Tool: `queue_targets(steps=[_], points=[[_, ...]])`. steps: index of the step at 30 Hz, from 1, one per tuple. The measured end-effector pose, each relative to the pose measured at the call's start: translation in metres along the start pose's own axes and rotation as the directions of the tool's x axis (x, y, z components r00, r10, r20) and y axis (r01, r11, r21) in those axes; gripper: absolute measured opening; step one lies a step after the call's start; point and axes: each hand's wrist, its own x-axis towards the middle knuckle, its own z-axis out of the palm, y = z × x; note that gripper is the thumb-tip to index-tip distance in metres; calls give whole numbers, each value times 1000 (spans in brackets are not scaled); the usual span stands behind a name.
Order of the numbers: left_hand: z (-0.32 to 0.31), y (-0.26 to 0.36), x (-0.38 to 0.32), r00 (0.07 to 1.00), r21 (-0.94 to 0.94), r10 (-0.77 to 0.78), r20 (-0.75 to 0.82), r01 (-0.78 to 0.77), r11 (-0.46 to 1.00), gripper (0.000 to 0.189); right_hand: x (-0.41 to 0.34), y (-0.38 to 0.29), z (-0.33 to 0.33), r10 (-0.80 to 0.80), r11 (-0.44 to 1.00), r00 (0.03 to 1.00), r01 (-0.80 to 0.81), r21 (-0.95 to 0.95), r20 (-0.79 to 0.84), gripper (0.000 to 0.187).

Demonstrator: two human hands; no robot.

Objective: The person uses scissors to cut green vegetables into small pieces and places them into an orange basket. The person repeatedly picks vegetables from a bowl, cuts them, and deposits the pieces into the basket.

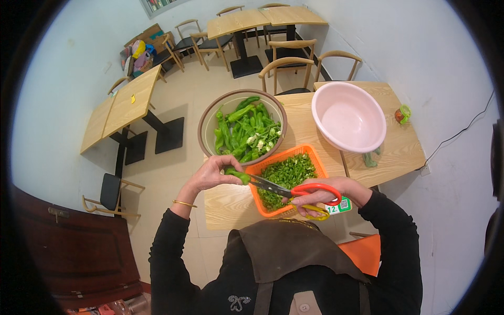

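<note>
My left hand (214, 173) pinches a green pepper (241, 177) near the front left corner of the wooden table (224, 212). In my right hand (315, 195) is a pair of scissors (275, 187) with one red and one yellow handle loop. The blade tips reach the pepper's right end; whether they cut into it I cannot tell. Below the scissors stands an orange plastic basket (321, 163) holding chopped green pieces (291, 171). Behind it, a large brown-rimmed basin (201, 132) contains many whole green peppers (244, 122) and several pale seedy cores (260, 141).
A pink plastic basin (348, 116) stands at the back right, with a green item (369, 159) beside it. Farther right is a small green-topped container (403, 114). A table sign (339, 205) lies near my right wrist. Wooden chairs (289, 67) stand behind the table.
</note>
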Motion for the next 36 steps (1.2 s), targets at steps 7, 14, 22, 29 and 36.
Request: queue_targets(steps=[7, 14, 22, 29, 36], points=[[-4, 2, 6, 994, -253, -29, 107, 55, 966, 25, 6, 31, -11, -224, 840, 945, 64, 539, 237, 54], [-6, -9, 9, 994, -325, -61, 88, 87, 942, 26, 7, 32, -12, -219, 833, 950, 63, 550, 222, 55], [-5, -8, 15, 987, -134, -82, 135, 101, 986, 26, 7, 20, -4, -32, 937, 987, -26, 348, 160, 57], [-8, -21, 15, 994, -239, -87, 60, 99, 966, 38, 13, 6, 23, -22, 999, 969, 29, 24, -246, 39], [22, -68, 17, 913, -849, -406, -32, 190, 493, 77, 26, 22, 19, -258, 925, 831, 65, -375, -492, 32]])
